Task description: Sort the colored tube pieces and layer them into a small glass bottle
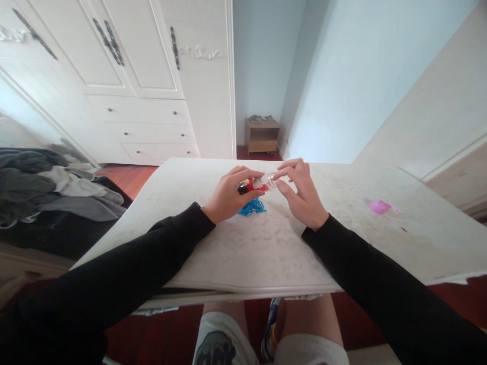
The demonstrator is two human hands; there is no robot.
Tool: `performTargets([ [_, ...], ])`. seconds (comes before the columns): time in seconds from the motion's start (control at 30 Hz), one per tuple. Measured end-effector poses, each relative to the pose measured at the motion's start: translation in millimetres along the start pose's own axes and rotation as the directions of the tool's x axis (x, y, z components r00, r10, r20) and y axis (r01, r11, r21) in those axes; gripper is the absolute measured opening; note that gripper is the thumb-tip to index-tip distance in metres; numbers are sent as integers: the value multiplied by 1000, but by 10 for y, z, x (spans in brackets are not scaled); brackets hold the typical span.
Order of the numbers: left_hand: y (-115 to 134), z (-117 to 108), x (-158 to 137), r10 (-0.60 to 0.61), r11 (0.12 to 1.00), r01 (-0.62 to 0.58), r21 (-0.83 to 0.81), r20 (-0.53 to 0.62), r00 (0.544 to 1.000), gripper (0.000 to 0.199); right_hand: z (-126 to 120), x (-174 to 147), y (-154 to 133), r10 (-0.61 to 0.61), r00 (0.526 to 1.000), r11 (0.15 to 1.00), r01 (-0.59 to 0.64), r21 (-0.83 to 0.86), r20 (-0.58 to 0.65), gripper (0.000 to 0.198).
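Note:
Over the white table, my left hand is closed around a small clear bottle lying sideways. Red shows along its middle, with a black part and a bit of yellow at the left end; what is inside I cannot make out. At the bottle's clear right end, the thumb and fingertips of my right hand are curled about it and seem to touch it. A clump of blue strings lies on the table just below the bottle, partly hidden by my left hand.
A deflated-looking pink balloon lies on the right of the white table. Clothes are piled at the left. Behind stand a white wardrobe and a small wooden cabinet. The table's front edge is close to my legs.

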State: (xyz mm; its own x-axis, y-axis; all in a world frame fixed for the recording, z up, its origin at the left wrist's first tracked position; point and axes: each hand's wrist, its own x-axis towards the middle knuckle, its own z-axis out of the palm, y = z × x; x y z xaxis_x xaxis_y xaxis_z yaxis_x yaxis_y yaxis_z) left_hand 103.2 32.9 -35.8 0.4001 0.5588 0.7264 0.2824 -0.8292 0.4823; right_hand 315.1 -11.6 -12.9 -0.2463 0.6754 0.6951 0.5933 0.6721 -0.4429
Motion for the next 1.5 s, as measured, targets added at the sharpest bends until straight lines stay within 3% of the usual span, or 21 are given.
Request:
performTargets([
  [0.07, 7, 2, -1, 0, 1000, 0, 1, 2, 1000, 31, -6, 3, 4, 5, 1000, 1000, -4, -18, 9, 20],
  [0.3, -10, 8, -16, 61, 998, -61, 5, 40, 997, 29, 55, -46, 26, 10, 967, 999, 2, -49, 254, 28],
  [0.43, -20, 1, -21, 96, 995, -97, 20, 59, 994, 28, 62, -62, 41, 29, 952, 998, -9, -68, 306, 30],
  [0.77, 34, -11, 11, 84, 996, -84, 16, -6, 996, 30, 25, -15, -59, -37, 994, 998, 42, -50, 101, 12],
  [1.13, 19, -8, 2, 41, 999, -42, -20, -17, 999, 29, 3, 2, -36, -83, 995, 996, 82, 18, 58, 5],
  [1.37, 26, 3, -5, 69, 997, -69, 20, 13, 998, 28, 55, -31, 16, -56, 982, 996, 67, -54, 182, 14],
  [1.5, 26, 7, -12, 62, 998, -62, 5, 20, 998, 29, 41, -18, 4, -72, 989, 996, 77, -34, 133, 12],
])
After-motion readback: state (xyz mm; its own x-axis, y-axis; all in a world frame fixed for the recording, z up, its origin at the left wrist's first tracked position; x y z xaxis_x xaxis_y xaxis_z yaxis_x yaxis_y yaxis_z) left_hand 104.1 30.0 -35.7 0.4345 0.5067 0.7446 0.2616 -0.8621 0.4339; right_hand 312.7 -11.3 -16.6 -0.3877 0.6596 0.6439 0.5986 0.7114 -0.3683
